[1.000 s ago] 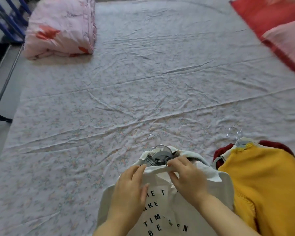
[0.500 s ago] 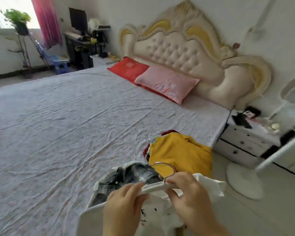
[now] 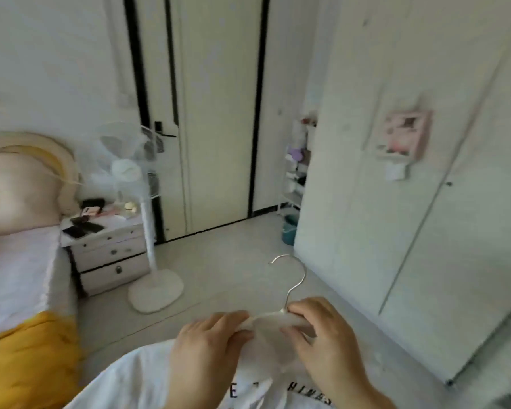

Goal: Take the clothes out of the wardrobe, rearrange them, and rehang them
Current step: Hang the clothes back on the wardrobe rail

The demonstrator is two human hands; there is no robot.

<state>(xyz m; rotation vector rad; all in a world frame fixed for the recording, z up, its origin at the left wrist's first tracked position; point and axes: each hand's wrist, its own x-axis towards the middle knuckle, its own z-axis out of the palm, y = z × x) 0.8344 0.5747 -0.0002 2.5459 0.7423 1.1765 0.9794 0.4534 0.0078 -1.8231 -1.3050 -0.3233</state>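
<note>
A white T-shirt (image 3: pixel 148 376) with black lettering hangs on a white hanger (image 3: pixel 273 320) whose metal hook (image 3: pixel 295 278) points up. My left hand (image 3: pixel 207 346) grips the hanger's left shoulder through the collar. The hanger's right side, beside the hook, is held by my right hand (image 3: pixel 325 335). The shirt is lifted in front of me, above the floor. At the right stands the white wardrobe (image 3: pixel 396 231), its doors shut as far as I can see. A yellow garment (image 3: pixel 27 361) lies on the bed's corner at the lower left.
A white standing fan (image 3: pixel 139 202) rises beside a bedside cabinet (image 3: pixel 109 255) with small items on top. A cream door (image 3: pixel 216 113) is straight ahead, and a narrow shelf rack (image 3: pixel 298 172) and a teal bin (image 3: pixel 289 231) stand by the wardrobe's left side. Pale floor (image 3: pixel 233 261) lies between.
My view has swung right from the bed to the door and wardrobe. Both hands have lifted the white T-shirt on its hanger off the bed; the plaid garment is out of sight.
</note>
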